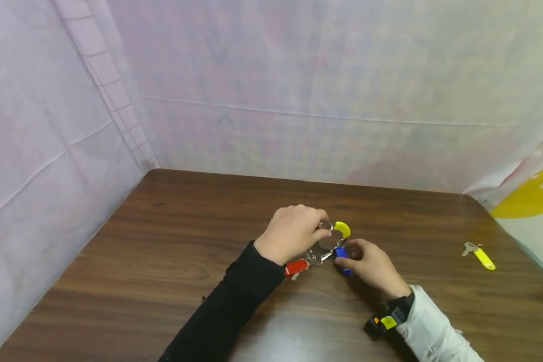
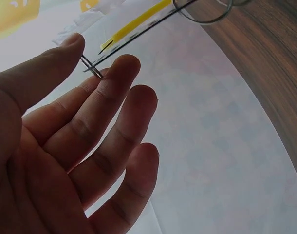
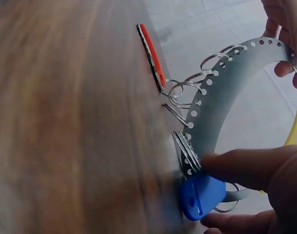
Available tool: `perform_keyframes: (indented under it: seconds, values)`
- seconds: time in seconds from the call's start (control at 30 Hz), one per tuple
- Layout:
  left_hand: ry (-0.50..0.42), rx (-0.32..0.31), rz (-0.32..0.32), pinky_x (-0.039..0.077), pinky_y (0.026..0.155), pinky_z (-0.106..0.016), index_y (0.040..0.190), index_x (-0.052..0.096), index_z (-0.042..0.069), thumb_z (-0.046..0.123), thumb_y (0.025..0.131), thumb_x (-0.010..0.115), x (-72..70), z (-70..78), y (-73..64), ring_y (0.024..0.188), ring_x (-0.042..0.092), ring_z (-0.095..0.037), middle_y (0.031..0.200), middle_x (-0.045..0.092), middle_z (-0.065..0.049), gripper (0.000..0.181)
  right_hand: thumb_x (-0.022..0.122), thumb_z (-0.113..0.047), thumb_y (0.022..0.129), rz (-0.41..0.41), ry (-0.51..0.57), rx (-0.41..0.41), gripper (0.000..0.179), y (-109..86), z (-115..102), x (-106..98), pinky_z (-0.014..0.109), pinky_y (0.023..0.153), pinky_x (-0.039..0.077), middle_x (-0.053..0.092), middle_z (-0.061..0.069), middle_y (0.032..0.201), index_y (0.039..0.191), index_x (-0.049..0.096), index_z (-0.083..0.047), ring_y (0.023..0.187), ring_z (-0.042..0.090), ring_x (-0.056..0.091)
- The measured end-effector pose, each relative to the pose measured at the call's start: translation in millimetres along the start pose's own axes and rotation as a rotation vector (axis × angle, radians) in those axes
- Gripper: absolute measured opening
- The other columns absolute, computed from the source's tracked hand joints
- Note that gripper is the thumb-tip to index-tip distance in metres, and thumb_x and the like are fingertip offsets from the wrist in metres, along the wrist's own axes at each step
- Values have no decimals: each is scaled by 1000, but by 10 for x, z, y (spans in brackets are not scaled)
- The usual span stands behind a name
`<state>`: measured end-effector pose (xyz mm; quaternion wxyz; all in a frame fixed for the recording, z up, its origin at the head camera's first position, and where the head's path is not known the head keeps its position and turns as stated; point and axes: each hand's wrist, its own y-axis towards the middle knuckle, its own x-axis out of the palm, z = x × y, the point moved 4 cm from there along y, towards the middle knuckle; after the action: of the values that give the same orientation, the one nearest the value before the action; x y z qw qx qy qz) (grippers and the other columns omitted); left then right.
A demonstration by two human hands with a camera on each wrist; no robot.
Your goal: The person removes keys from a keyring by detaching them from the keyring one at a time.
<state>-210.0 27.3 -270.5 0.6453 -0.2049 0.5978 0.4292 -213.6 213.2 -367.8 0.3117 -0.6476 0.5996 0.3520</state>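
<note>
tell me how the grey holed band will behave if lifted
The grey holed band will probably feel stiff, as its curve looks smooth and even. The small metal rings threaded through its holes look loose, so the red tag would likely dangle. Its sheen suggests it may be somewhat slippery.

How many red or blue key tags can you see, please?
2: one red tag beside the black sleeve, and one blue tag held by the right hand. Others may be hidden behind the left hand.
</note>
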Motion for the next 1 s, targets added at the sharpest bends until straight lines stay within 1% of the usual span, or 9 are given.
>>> perform_keyframes:
  seconds: [0.1,0.23,0.3,0.4,0.57,0.7,0.83,0.93,1.0]
  values:
    - [-7,0,-13,42,55,-16,112,68,24,41,90,61,13,-10,4,71,62,-6,91,71,7,28,74,-38,80,-39,12,9,45,27,33,68,35,73,48,69,7,95,108,65,-4,86,18,62]
    - [-8,-8,-9,41,54,-16,110,69,23,40,90,62,24,-47,3,68,61,-5,88,70,8,27,74,-27,80,-18,23,2,22,62,20,98,28,65,42,66,2,82,89,68,-8,74,14,56]
    - [-8,-14,0,40,53,-16,110,69,23,39,91,62,26,-69,-1,65,59,-4,85,69,8,26,71,-22,79,-4,21,-4,14,76,5,98,27,63,40,64,1,77,84,67,-9,69,14,54]
    - [-10,-22,7,39,52,-16,110,69,22,38,91,63,32,-92,-12,64,58,-4,84,69,8,25,67,-18,78,9,16,-12,8,89,-11,102,27,61,39,62,1,74,81,65,-11,67,15,53]
    - [-9,-21,8,40,53,-15,110,69,22,39,91,62,42,-103,-27,66,60,-4,88,71,8,27,64,-16,77,19,1,-17,8,104,-6,115,27,59,39,63,2,76,82,64,-10,67,15,53]
    - [-6,-17,17,43,55,-15,109,69,22,39,91,63,45,-102,-28,71,63,-5,91,72,8,26,60,-18,83,18,16,0,8,112,-2,115,27,59,38,58,2,72,82,61,-10,65,15,51]
    - [-4,-14,21,42,55,-15,108,70,22,37,91,63,48,-97,-24,71,63,-4,91,72,9,24,51,-23,91,2,91,47,20,109,-5,109,28,58,36,50,1,69,79,56,-8,63,15,47]
    - [-4,-17,5,41,53,-15,108,70,22,35,91,63,62,-95,-21,66,60,-3,89,71,9,21,48,-25,94,-8,177,94,25,100,1,107,28,56,35,47,0,66,76,53,-8,62,15,45]
    - [-1,-21,-8,39,51,-15,107,70,22,32,91,63,73,-98,-21,63,58,-2,87,71,9,20,48,-25,94,-6,226,108,27,95,3,104,28,56,35,45,-1,65,75,51,-7,61,15,44]
